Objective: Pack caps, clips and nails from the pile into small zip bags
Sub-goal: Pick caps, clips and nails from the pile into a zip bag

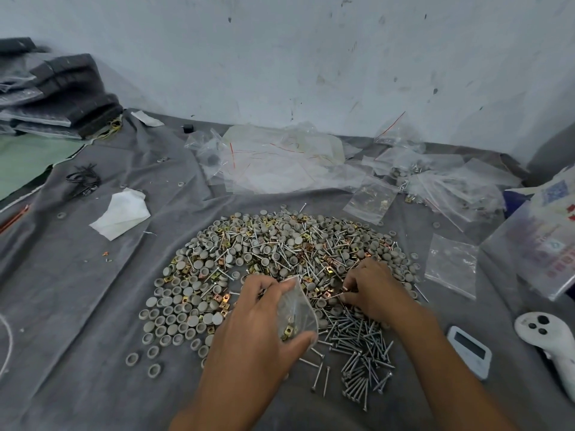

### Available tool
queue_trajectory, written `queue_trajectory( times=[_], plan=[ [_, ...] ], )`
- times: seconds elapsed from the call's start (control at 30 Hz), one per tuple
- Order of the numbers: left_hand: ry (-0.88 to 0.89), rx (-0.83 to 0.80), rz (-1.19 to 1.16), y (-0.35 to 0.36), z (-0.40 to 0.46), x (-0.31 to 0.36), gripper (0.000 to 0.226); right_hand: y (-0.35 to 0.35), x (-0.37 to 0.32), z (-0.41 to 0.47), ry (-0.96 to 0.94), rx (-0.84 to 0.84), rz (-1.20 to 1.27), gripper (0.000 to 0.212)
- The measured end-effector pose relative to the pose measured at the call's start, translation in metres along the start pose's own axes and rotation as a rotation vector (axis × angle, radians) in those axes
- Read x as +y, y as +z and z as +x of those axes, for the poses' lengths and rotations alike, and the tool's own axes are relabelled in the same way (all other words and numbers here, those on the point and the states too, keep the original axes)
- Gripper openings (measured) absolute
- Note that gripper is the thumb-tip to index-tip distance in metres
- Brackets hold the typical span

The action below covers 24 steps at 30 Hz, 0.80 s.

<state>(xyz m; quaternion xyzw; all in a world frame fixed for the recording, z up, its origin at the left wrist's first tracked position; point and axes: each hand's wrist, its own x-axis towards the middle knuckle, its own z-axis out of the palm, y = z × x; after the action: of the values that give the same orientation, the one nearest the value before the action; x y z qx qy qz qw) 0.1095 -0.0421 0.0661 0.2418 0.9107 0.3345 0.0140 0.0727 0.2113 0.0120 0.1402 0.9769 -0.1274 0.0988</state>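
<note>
Clear zip bag (297,309), gripped open by left hand (258,331): right hand (373,290), pinching a copper clip (334,296), should drop it straight inside.

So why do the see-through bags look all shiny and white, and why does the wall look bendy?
In the head view, soft even light bounces off the heap of empty zip bags, leaving pale glare patches; shadows stay faint. The wide-angle lens curves the wall and stretches the edges. The stacked dark packs at far left look smeared, while the left hand and its small bag are fairly sharp.
</note>
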Motion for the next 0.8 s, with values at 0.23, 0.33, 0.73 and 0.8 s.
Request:
queue_trajectory(
  times=[0.23,0.33,0.73,0.8],
  plan=[
    [0.004,0.009,0.011,0.0,0.001,-0.002,0.075,-0.011,0.012,-0.008,-0.081,-0.004,0.301,0.015],
    [0.012,0.013,0.026,0.0,0.001,-0.001,0.074,-0.016,0.014,-0.013,-0.082,-0.004,0.417,0.012],
    [0.021,0.052,-0.005,0.004,0.0,0.0,0.07,-0.042,-0.037,-0.089,-0.395,-0.036,0.909,0.012],
    [0.039,0.071,-0.015,0.005,0.0,0.002,0.063,-0.042,-0.052,-0.102,-0.425,0.068,0.837,0.012]
  ],
)
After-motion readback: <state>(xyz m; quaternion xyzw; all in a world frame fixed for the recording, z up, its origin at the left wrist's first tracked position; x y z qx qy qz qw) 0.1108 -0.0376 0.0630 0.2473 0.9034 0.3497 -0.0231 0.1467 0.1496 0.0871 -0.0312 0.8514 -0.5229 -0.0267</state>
